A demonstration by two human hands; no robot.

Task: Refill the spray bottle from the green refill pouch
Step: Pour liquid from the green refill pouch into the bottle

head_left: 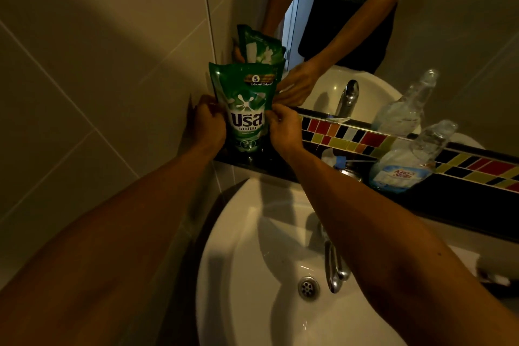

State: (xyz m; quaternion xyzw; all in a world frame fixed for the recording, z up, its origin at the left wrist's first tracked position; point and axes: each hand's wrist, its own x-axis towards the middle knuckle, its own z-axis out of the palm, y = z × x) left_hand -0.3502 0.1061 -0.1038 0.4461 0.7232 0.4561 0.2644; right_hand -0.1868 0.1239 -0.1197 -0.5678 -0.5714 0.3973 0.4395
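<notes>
Basin (252, 233) of white fills the lower centre of the frame. Above it, left hand (208, 120) and right hand (283, 126) each pinch a side of the green refill pouch (247, 109), upright on the dark ledge (449, 205) at centre. Right of centre on that ledge stands the clear spray bottle (407, 163), without its spray head.

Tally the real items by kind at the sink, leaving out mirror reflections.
Green refill pouch: 1, gripped on both sides by the left hand and right hand
Clear bottle: 1, on the dark ledge
Tap: 1
White basin: 1
Total: 4
</notes>
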